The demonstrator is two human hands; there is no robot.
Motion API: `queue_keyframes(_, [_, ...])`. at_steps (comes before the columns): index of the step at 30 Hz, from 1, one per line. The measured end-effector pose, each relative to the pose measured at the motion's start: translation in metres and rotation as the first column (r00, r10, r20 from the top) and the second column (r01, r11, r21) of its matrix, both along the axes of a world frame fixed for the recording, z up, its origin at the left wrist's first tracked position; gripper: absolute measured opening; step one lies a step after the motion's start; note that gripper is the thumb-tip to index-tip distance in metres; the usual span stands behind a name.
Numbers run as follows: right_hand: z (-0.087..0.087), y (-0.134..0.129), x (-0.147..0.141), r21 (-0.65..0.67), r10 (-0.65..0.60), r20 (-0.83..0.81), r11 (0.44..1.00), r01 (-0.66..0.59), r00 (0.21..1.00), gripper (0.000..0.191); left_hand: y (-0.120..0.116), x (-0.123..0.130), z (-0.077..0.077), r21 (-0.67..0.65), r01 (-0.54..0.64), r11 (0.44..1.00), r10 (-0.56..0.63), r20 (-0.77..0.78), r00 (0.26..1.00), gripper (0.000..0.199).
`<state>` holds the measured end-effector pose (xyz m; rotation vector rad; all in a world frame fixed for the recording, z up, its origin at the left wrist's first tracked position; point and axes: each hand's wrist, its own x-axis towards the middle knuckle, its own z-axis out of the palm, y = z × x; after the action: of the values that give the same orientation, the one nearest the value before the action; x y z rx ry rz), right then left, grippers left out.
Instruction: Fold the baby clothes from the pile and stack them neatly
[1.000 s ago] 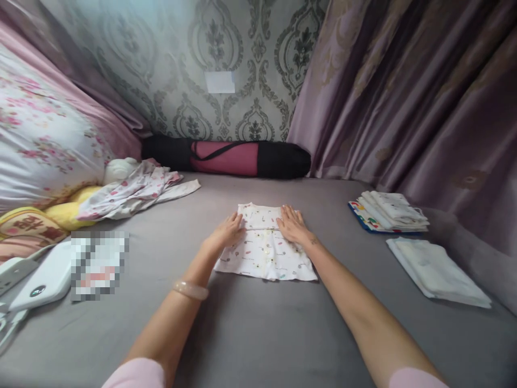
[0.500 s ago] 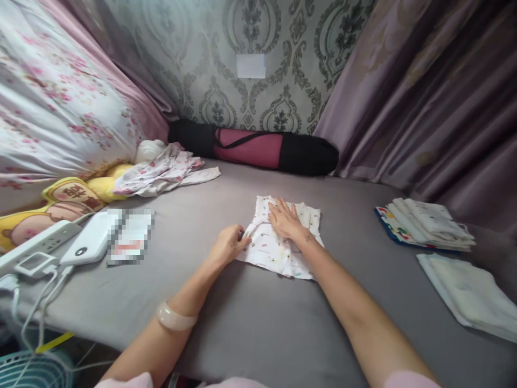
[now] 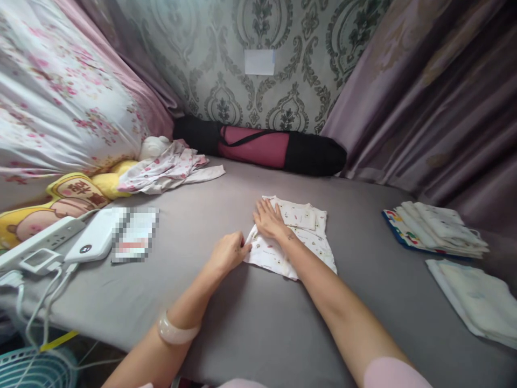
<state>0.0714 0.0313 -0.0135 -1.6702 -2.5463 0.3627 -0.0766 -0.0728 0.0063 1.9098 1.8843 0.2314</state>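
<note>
A small white baby shirt (image 3: 313,242) with a tiny coloured print lies spread on the grey sheet, a folded sleeve or flap across its upper part. My left hand (image 3: 229,251) is closed at the shirt's lower left edge, thumb and fingers pinching the fabric there. Flat on the upper left of the shirt rests my right hand (image 3: 269,218), its fingers stretched out. The right forearm covers part of the shirt's lower middle.
Folded white clothes (image 3: 440,223) are stacked at the right, with a folded pale cloth (image 3: 472,296) nearer me. A power bank (image 3: 97,237), power strip (image 3: 50,237) and cables lie left. A long black-and-red bag (image 3: 254,148) lies along the wall; crumpled clothing (image 3: 165,170) sits back left.
My right hand has slid left across the shirt to its upper left side, uncovering the folded part. My left hand stays at the lower left edge. The view has shifted slightly.
</note>
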Motion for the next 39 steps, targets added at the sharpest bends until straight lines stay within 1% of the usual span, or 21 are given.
queue_keyframes(4, [-0.011, -0.004, -0.011, 0.043, -0.015, -0.027, 0.999, 0.016, 1.000, 0.063, -0.002, -0.005, 0.004, -0.061, 0.031, 0.998, -0.034, -0.043, 0.999, 0.027])
queue_keyframes(9, [-0.016, -0.005, -0.009, 0.084, -0.023, -0.073, 0.996, 0.029, 0.997, 0.062, -0.003, -0.007, 0.004, -0.082, 0.059, 0.995, -0.067, -0.094, 0.993, 0.029])
queue_keyframes(12, [-0.013, -0.004, -0.007, 0.039, -0.004, -0.114, 0.999, 0.008, 0.994, 0.063, -0.003, -0.006, 0.005, -0.080, 0.080, 0.994, -0.087, -0.091, 0.992, 0.028])
queue_keyframes(15, [-0.006, -0.002, 0.002, -0.050, 0.004, -0.231, 0.999, -0.016, 0.973, 0.062, -0.003, -0.006, 0.007, -0.068, 0.093, 0.993, -0.099, -0.089, 0.991, 0.027])
queue_keyframes(16, [-0.003, -0.003, 0.008, -0.060, -0.009, -0.286, 0.998, -0.009, 0.958, 0.061, -0.003, -0.006, 0.007, -0.066, 0.089, 0.994, -0.095, -0.085, 0.992, 0.027])
queue_keyframes(18, [0.003, -0.009, 0.027, -0.013, -0.030, -0.395, 1.000, 0.027, 0.918, 0.058, -0.004, -0.007, 0.007, -0.064, 0.074, 0.995, -0.078, -0.064, 0.995, 0.026])
queue_keyframes(20, [0.009, -0.020, 0.053, 0.069, -0.046, -0.473, 0.994, 0.089, 0.880, 0.055, -0.005, -0.010, 0.006, -0.044, 0.066, 0.997, -0.067, -0.024, 0.997, 0.024])
queue_keyframes(21, [0.011, -0.027, 0.069, 0.076, -0.079, -0.496, 0.988, 0.134, 0.865, 0.053, -0.006, -0.011, 0.005, -0.032, 0.066, 0.997, -0.066, 0.001, 0.998, 0.023])
queue_keyframes(23, [0.015, -0.043, 0.103, 0.029, -0.214, -0.513, 0.963, 0.267, 0.831, 0.048, -0.007, -0.013, 0.005, -0.019, 0.068, 0.997, -0.067, 0.051, 0.996, 0.025])
queue_keyframes(25, [0.016, -0.061, 0.138, -0.003, -0.338, -0.502, 0.921, 0.389, 0.796, 0.043, -0.008, -0.014, 0.006, -0.042, 0.074, 0.996, -0.070, 0.095, 0.993, 0.031])
queue_keyframes(27, [0.012, -0.078, 0.170, -0.024, -0.446, -0.471, 0.869, 0.494, 0.761, 0.037, -0.009, -0.014, 0.008, -0.077, 0.088, 0.993, -0.077, 0.136, 0.988, 0.037])
queue_keyframes(30, [0.004, -0.103, 0.202, -0.124, -0.560, -0.423, 0.814, 0.567, 0.712, 0.031, -0.008, -0.016, 0.008, -0.090, 0.115, 0.989, -0.097, 0.181, 0.979, 0.050])
queue_keyframes(32, [0.001, -0.120, 0.211, -0.207, -0.609, -0.398, 0.788, 0.580, 0.686, 0.028, -0.007, -0.018, 0.007, -0.083, 0.149, 0.985, -0.130, 0.194, 0.972, 0.059])
queue_keyframes(35, [0.003, -0.140, 0.209, -0.305, -0.620, -0.395, 0.784, 0.541, 0.678, 0.026, -0.005, -0.020, 0.005, -0.089, 0.232, 0.969, -0.210, 0.208, 0.955, 0.066])
queue_keyframes(37, [0.006, -0.149, 0.204, -0.323, -0.598, -0.395, 0.801, 0.504, 0.697, 0.028, -0.004, -0.021, 0.005, -0.089, 0.287, 0.954, -0.264, 0.208, 0.942, 0.064])
queue_keyframes(39, [0.007, -0.154, 0.199, -0.289, -0.567, -0.381, 0.824, 0.488, 0.730, 0.031, -0.004, -0.020, 0.006, -0.079, 0.330, 0.941, -0.309, 0.196, 0.930, 0.058])
